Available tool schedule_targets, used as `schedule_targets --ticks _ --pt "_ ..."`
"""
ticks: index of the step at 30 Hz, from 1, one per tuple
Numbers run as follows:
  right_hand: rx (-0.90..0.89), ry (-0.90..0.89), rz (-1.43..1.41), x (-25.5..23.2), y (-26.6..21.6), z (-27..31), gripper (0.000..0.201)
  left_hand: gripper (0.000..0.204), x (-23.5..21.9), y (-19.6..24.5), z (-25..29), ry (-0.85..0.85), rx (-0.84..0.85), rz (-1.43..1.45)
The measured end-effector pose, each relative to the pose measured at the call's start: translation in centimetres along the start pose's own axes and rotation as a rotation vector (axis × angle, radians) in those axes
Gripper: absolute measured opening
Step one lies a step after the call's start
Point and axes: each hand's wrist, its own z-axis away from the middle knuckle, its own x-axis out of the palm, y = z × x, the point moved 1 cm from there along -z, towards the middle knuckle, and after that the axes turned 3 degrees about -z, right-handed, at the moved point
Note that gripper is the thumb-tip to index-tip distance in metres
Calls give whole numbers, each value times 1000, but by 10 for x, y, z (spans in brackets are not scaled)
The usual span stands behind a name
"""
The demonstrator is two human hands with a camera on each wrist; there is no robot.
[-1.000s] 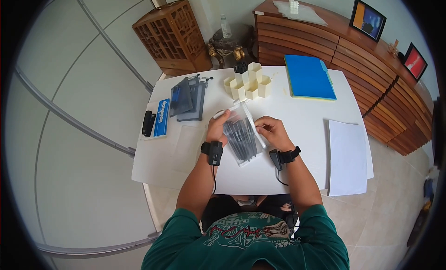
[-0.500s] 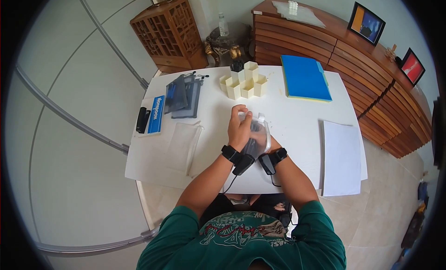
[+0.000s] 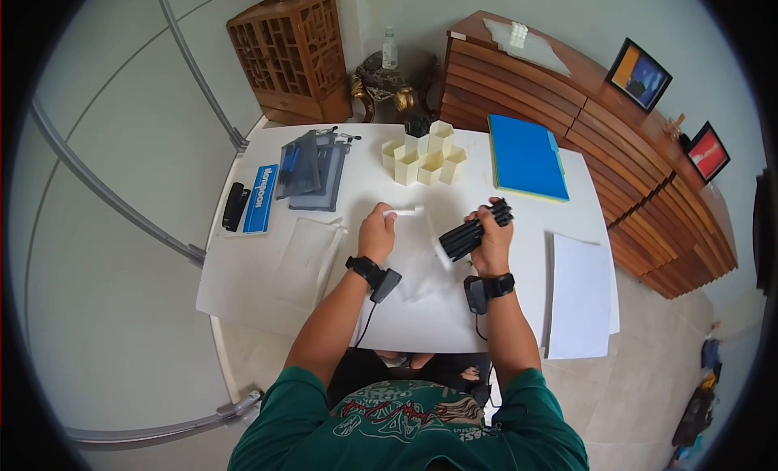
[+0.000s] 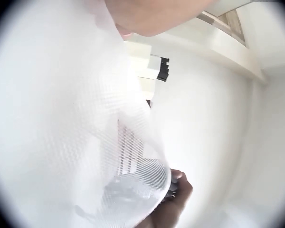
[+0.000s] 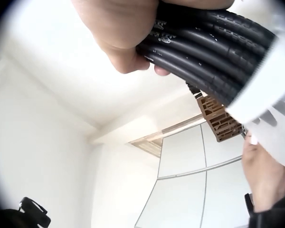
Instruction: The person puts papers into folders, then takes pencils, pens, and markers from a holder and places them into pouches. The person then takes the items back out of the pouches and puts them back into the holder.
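My left hand [image 3: 375, 238] pinches the white zip edge of a clear pouch [image 3: 412, 256], which hangs open over the white table. In my right hand [image 3: 492, 246] is a thick bundle of black pens [image 3: 463, 239], fingers wrapped round the barrels. The bundle is tilted, its lower ends at the pouch's white edge. Seen from the right wrist, the pens [image 5: 204, 47] have pale print, and the white edge crosses their ends. The pouch's translucent film [image 4: 61, 104] fills much of the left wrist view.
Behind the hands stands a cream hexagonal pen holder [image 3: 429, 170], black items [image 3: 417, 127] in one cell. Another clear pouch [image 3: 308, 256], dark mesh pouches [image 3: 316, 175], a notebook [image 3: 259, 200] and a stapler [image 3: 236, 206] lie left. Right are a blue folder [image 3: 528, 157] and white paper [image 3: 579, 297].
The pens were inside the pouch; now my right hand grips them at its mouth. Both hands were close together and have since moved apart, the pouch between them.
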Motion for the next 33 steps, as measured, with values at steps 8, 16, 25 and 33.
schedule_targets --ticks 8,16,25,33 --pt "-369 57 96 67 -53 -100 37 19 -3 1 7 -123 -55 103" --pt "-552 28 271 129 -11 -206 38 21 -3 3 7 -137 -79 57" --pt "-612 8 527 113 31 -230 36 21 -4 4 6 -164 -108 43" --pt "-739 -33 653 117 36 -219 32 21 1 1 7 -109 -88 38"
